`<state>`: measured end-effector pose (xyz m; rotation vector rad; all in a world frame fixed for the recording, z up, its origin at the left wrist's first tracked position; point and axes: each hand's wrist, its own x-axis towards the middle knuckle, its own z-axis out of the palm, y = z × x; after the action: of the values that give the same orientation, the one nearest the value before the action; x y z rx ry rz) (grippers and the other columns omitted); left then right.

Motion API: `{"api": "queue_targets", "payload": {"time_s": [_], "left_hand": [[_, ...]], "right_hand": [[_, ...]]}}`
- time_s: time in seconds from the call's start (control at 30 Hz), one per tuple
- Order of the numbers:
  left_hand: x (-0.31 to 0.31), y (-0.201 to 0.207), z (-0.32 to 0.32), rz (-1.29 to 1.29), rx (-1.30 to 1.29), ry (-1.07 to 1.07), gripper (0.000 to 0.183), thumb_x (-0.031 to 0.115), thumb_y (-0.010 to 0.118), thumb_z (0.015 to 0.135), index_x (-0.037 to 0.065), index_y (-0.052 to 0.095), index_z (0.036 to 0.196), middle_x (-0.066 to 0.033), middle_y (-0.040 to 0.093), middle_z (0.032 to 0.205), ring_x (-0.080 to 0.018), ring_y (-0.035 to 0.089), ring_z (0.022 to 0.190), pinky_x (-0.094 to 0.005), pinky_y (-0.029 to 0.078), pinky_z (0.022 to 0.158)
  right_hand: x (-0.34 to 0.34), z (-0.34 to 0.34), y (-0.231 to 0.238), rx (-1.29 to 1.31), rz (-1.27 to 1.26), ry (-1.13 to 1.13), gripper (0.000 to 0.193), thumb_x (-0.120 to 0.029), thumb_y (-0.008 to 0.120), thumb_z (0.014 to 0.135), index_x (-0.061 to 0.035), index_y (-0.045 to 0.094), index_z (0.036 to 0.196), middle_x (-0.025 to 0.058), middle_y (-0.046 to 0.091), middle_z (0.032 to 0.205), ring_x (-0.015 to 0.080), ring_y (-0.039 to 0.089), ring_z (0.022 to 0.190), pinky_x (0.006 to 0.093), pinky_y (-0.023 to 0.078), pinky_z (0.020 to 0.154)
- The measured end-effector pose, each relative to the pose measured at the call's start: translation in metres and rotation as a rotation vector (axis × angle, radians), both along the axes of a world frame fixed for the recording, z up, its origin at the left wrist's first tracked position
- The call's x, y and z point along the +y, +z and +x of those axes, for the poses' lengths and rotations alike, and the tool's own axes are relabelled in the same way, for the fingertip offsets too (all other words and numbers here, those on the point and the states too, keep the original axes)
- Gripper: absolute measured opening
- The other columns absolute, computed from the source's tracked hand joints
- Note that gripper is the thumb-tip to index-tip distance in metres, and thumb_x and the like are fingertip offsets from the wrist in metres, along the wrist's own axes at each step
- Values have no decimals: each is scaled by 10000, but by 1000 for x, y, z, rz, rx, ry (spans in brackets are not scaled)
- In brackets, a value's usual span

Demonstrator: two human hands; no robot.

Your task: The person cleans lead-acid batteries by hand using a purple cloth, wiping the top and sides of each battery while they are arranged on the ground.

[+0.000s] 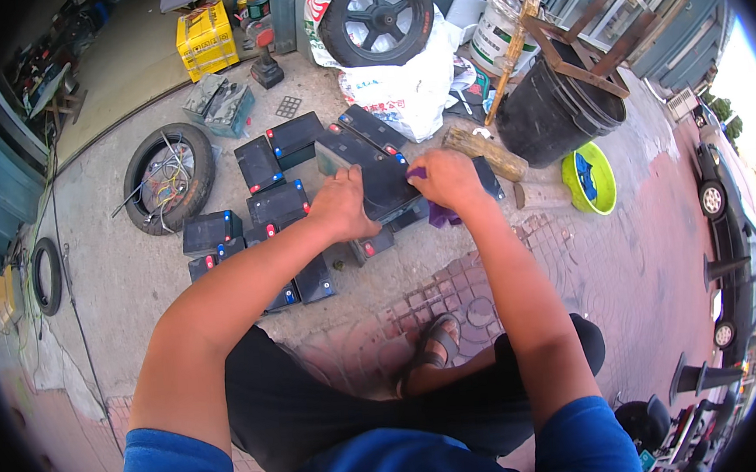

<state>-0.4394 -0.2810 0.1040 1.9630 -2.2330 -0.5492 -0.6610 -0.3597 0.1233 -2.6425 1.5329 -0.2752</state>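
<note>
A black box-shaped battery [389,187] with a blue-capped terminal is tilted up among the others in front of me. My left hand [341,205] grips its left side, thumb toward the near edge. My right hand [449,178] is closed on a purple cloth [443,214] at the battery's right end, by the blue cap. Several similar batteries with red and blue terminals stand close around, such as one battery [294,139] behind my left hand and another battery [211,232] farther left. My hands partly hide those beneath.
A tyre [133,179] filled with wires lies at the left. Farther back are a yellow box [206,39], a wheel [376,17] on white sacks [398,85], and a black bucket [553,105]. A wooden log [486,152] and a yellow-green basin [607,187] lie to the right.
</note>
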Motion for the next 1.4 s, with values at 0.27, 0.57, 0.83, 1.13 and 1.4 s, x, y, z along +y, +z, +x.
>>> {"api": "queue_targets", "payload": {"time_s": [0.27, 0.57, 0.83, 1.13, 1.4], "left_hand": [[2, -8, 8, 11, 10, 32, 1273, 509, 935, 719, -136, 312, 1623, -316, 503, 1561, -459, 528, 1442, -443, 469, 1221], [-11, -22, 10, -21, 158, -7, 985, 587, 608, 1055, -165, 318, 1621, -384, 456, 1603, -513, 489, 1479, -513, 412, 1250], [-17, -29, 9, -67, 133, -59, 902, 497, 597, 1087, -158, 298, 1629, -398, 467, 1578, -531, 516, 1443, -524, 436, 1222], [-12, -32, 21, -74, 126, -30, 901, 501, 605, 1086, -164, 311, 1618, -402, 461, 1591, -511, 463, 1506, -502, 385, 1265], [-11, -33, 15, -101, 110, -10, 911, 505, 621, 1077, -162, 321, 1619, -401, 467, 1585, -506, 491, 1485, -497, 413, 1249]], "right_hand": [[15, 44, -44, -577, -236, -365, 187, -266, 803, 937, -140, 829, 1074, 132, 775, 1055, 364, 743, 999, 472, 584, 901], [137, 117, -107, -1177, -225, -854, 458, -285, 683, 1060, 42, 607, 1370, 274, 635, 1369, 457, 609, 1279, 519, 485, 1109], [101, 89, -124, -1496, -13, -1012, 485, -308, 690, 1053, 60, 608, 1359, 308, 685, 1313, 448, 664, 1243, 496, 507, 1089], [156, 139, -145, -1334, 80, -917, 544, -348, 730, 1006, 48, 627, 1364, 294, 708, 1332, 459, 684, 1241, 506, 531, 1068], [137, 106, -134, -1167, 179, -1011, 495, -326, 730, 981, 44, 705, 1309, 276, 773, 1205, 418, 754, 1128, 458, 562, 1020]]}}
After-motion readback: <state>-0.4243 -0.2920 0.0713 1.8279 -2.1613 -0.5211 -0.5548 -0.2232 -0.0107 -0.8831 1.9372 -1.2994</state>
